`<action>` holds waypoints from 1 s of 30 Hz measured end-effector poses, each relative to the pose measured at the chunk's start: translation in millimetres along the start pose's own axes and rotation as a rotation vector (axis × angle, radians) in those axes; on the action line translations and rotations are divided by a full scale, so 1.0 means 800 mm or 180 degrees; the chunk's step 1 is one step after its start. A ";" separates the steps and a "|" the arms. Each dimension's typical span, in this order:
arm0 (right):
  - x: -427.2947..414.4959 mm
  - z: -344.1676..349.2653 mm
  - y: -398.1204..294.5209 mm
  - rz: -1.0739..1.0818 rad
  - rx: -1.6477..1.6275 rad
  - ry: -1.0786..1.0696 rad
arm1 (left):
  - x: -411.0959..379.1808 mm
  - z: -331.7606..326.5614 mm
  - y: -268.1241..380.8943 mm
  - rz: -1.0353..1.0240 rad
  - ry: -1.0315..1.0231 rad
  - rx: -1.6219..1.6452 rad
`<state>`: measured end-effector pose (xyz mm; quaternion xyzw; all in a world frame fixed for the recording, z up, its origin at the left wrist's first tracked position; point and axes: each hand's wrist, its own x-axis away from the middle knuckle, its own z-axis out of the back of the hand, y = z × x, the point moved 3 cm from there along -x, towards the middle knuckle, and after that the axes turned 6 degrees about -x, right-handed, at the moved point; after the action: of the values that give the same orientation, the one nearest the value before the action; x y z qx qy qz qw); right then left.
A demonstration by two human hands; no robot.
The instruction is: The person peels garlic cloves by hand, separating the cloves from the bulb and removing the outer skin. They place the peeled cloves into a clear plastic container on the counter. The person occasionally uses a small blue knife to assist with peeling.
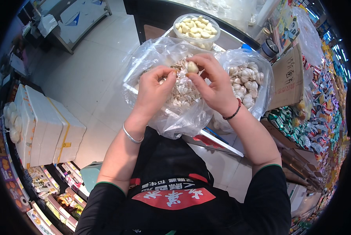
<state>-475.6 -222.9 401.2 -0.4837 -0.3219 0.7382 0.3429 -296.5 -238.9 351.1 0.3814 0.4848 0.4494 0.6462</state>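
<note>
A peeled-looking garlic clove [192,67] is pinched between the thumb and fingers of my right hand [215,79]. My left hand [158,86] is just left of it, thumb and forefinger tips together; no object shows clearly between them. Below both hands, a clear plastic bag [175,120] lies spread with loose garlic skins [185,91] in it. To the right, partly behind my right hand, another clear bag [265,69] holds whole garlic bulbs [247,76]. Beyond the bags stands a round clear plastic tub [176,33] filled with peeled cloves [197,28].
A dark-lidded jar [269,48] and a cardboard sign with writing [288,77] stand at the right. Packaged goods [319,117] line the right side. White foam boxes [46,129] are stacked at the left, near a green bin [91,174]. A black-edged counter [234,22] runs behind the tub.
</note>
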 end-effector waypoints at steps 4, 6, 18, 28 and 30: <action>0.000 0.002 0.015 0.0024 -0.0615 0.0114 | -0.004 -0.002 -0.001 0.0328 -0.0036 0.0120; 0.000 0.001 0.015 0.0094 -0.0300 0.0005 | -0.003 -0.003 0.003 0.0127 -0.0112 0.0297; -0.001 -0.004 0.003 0.0289 0.0684 -0.0480 | 0.000 0.002 0.005 -0.0532 -0.0343 0.0412; -0.001 -0.004 0.004 0.0340 0.0830 -0.0552 | -0.001 0.004 0.005 -0.0505 -0.0444 0.0416; -0.001 -0.006 0.005 0.0326 0.0814 -0.0592 | -0.001 0.004 0.004 -0.0474 -0.0418 0.0378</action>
<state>-471.7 -225.0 397.2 -0.3814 -0.2305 0.8313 0.3322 -294.0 -238.7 355.2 0.4106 0.4942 0.3446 0.6844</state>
